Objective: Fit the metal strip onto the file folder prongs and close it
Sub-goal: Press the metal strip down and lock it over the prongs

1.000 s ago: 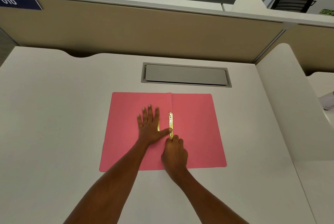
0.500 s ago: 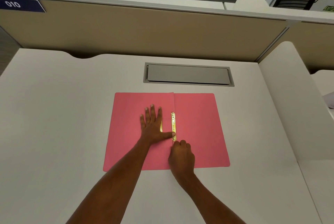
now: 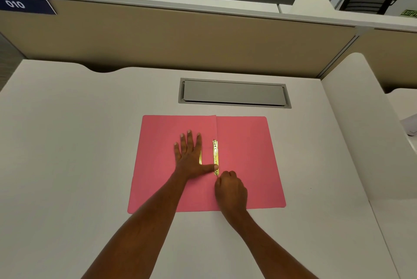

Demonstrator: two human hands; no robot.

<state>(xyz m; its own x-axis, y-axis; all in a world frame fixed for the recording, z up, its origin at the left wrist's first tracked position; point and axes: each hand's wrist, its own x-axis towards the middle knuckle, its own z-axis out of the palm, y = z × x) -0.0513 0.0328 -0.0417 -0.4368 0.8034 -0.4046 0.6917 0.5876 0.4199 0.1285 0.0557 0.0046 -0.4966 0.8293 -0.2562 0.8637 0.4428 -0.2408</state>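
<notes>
A pink file folder (image 3: 246, 157) lies open and flat on the white desk. A gold metal strip (image 3: 215, 154) runs lengthwise just right of the fold. My left hand (image 3: 191, 157) lies flat on the left leaf with fingers spread, its thumb tip pressing on the strip's near part. A second short piece of gold metal (image 3: 200, 158) shows beside that palm, partly hidden. My right hand (image 3: 230, 190) is curled at the strip's near end, fingertips touching it; what they pinch is hidden.
A grey cable hatch (image 3: 233, 92) is set into the white desk (image 3: 67, 143) behind the folder. A beige partition (image 3: 180, 37) closes the back, a white side divider (image 3: 361, 121) stands on the right. Black chairs stand beyond the partition.
My right hand has slid a little toward me along the strip's near end. My left hand stays flat, thumb on the strip. The view has shifted slightly.
</notes>
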